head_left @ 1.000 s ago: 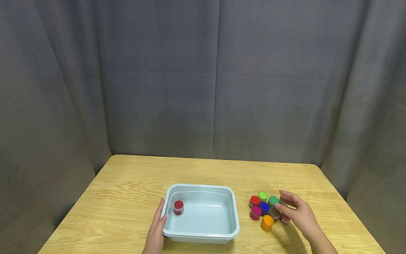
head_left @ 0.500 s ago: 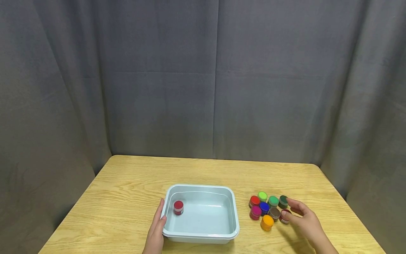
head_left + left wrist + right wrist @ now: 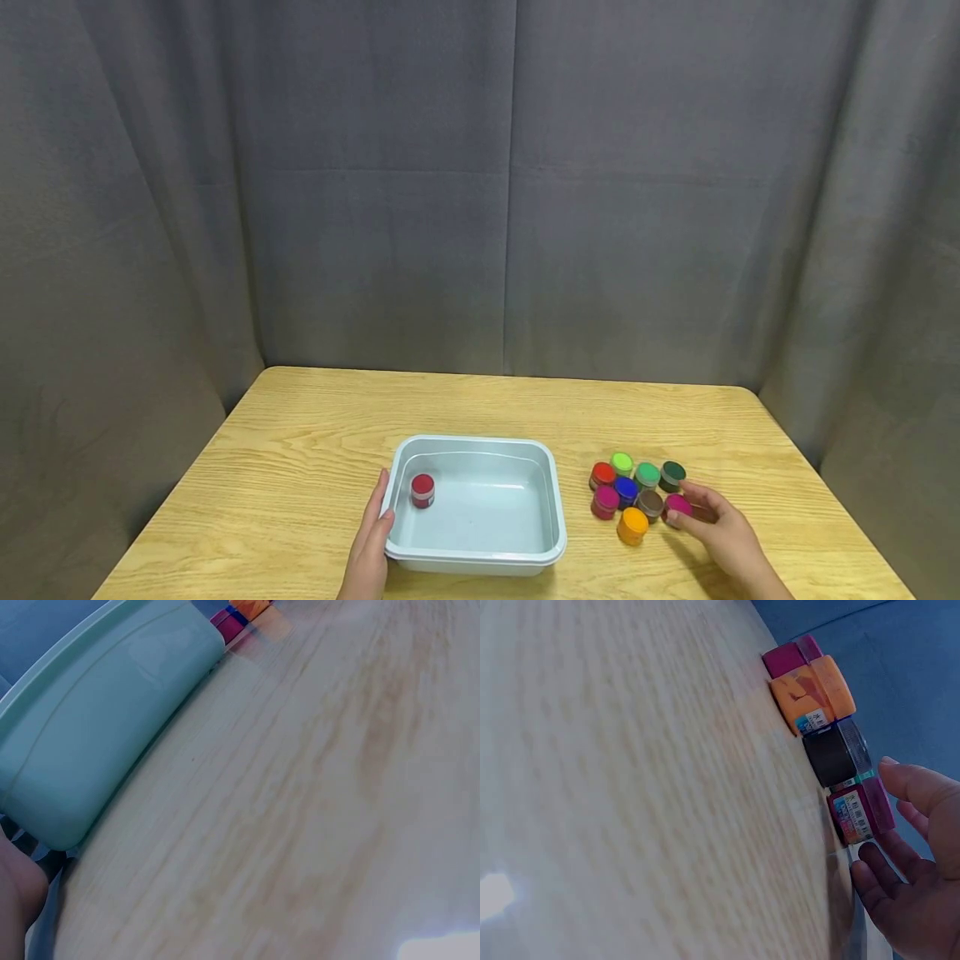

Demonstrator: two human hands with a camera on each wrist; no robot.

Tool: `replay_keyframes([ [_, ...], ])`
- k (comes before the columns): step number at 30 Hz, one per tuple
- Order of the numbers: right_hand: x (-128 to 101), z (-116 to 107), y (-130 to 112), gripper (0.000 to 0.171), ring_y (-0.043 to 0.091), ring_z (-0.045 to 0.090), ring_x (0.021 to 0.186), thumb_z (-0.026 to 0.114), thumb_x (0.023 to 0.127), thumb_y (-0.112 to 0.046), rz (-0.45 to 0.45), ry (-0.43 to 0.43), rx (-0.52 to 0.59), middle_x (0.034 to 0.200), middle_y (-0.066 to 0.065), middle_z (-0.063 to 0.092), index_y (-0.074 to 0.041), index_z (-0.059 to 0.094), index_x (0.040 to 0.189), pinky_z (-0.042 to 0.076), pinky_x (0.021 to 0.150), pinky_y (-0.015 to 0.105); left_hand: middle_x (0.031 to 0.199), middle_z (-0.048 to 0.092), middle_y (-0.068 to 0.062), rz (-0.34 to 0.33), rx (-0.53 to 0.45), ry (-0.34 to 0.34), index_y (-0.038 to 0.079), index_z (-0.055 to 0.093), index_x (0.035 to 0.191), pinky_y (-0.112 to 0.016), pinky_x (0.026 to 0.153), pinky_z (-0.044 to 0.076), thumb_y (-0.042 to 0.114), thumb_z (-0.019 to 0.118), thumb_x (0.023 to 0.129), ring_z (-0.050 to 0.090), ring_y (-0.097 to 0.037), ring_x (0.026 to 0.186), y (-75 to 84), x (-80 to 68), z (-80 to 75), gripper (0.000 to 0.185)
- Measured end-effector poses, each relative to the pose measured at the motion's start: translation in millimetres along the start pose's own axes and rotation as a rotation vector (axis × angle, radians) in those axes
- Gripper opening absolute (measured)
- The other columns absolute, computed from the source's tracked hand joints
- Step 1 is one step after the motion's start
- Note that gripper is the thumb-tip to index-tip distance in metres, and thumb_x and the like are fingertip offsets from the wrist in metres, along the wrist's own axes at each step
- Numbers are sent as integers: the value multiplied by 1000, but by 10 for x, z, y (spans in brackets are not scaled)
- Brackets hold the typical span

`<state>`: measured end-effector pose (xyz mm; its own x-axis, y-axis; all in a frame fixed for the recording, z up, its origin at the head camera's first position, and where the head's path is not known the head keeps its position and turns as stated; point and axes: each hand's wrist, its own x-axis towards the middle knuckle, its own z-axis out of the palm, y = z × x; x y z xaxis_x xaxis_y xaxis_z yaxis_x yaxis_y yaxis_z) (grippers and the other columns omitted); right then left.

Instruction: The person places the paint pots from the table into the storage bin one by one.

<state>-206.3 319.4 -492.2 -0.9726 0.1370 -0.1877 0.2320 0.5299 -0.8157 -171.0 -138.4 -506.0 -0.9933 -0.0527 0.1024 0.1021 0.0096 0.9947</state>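
A pale blue plastic tub [image 3: 480, 556] stands near the table's front, with one dark red paint jar [image 3: 422, 490] inside at the left. My left hand [image 3: 368, 542] rests along the tub's left wall, fingers extended and thumb at the rim. To the right, my right hand [image 3: 722, 531] is around a magenta-lidded paint jar [image 3: 678, 507], thumb on its near side and forefinger on its far side. In the right wrist view this labelled jar [image 3: 855, 814] stands on the table, and a narrow gap shows between its lid and the thumb [image 3: 904, 780].
Several other paint jars cluster beside it: orange [image 3: 632, 527], brown [image 3: 649, 504], blue [image 3: 626, 492], another magenta [image 3: 605, 502], red [image 3: 602, 475], light green [image 3: 621, 464], green [image 3: 647, 476] and dark green [image 3: 672, 476]. Grey curtains [image 3: 390, 250] surround the wooden table [image 3: 300, 467].
My right hand has come from over the dark green jar toward me, to the magenta-lidded jar, uncovering the dark green one. The left hand and tub have stayed put.
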Motion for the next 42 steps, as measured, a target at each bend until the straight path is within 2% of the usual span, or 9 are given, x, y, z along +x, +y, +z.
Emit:
replay_keyframes([
  [7, 11, 15, 23, 78, 24, 62, 108, 72, 88, -40, -4, -3, -12, 136, 25, 53, 3, 40, 145, 55, 90, 40, 166, 9, -13, -8, 2, -1, 3, 16, 156, -59, 122, 1, 16, 30, 105, 1, -35, 152, 11, -17, -13, 55],
  [15, 55, 23, 47, 84, 31, 57, 114, 72, 86, -48, 11, -8, -66, 140, 26, 50, 2, 41, 146, 53, 92, 42, 165, 10, -14, -4, 11, 0, 3, 16, 156, -60, 121, 2, 16, 30, 105, 2, -38, 152, 0, -19, -7, 55],
  [22, 66, 15, 52, 82, 25, 61, 107, 74, 84, -46, 16, 4, -65, 130, 23, 59, 2, 45, 143, 55, 87, 36, 166, 10, -10, -32, 22, -4, 8, 16, 157, -61, 122, 2, 16, 30, 105, 2, -38, 152, -6, 7, -10, 55],
  [28, 21, -34, 18, 78, 21, 62, 104, 73, 86, -43, 16, 17, -68, 129, 22, 61, 2, 45, 143, 55, 84, 31, 166, 8, -11, -24, -1, -27, 8, 15, 158, -61, 122, 2, 18, 29, 105, 2, -38, 152, -15, 50, 2, 55],
  [36, -32, -80, -95, 75, 14, 62, 99, 71, 88, -42, -2, 27, -62, 126, 21, 63, 3, 45, 142, 54, 76, 20, 166, 8, -11, -17, 32, -17, 6, 16, 157, -63, 121, 1, 16, 28, 104, 1, -40, 152, -7, 29, 7, 55],
  [39, -52, -103, -147, 76, 18, 62, 104, 70, 89, -44, -10, 29, -58, 129, 22, 61, 3, 44, 143, 56, 75, 20, 166, 8, -12, -17, 27, -16, 6, 16, 157, -62, 121, 1, 17, 28, 105, 1, -39, 152, -8, 20, 4, 55],
  [42, -66, -117, -222, 78, 27, 61, 112, 69, 88, -47, -19, 34, -67, 133, 24, 58, 2, 44, 144, 57, 79, 25, 166, 8, -12, -14, 29, -17, 6, 16, 157, -61, 121, 2, 17, 28, 105, 2, -39, 152, -14, 13, -9, 55],
])
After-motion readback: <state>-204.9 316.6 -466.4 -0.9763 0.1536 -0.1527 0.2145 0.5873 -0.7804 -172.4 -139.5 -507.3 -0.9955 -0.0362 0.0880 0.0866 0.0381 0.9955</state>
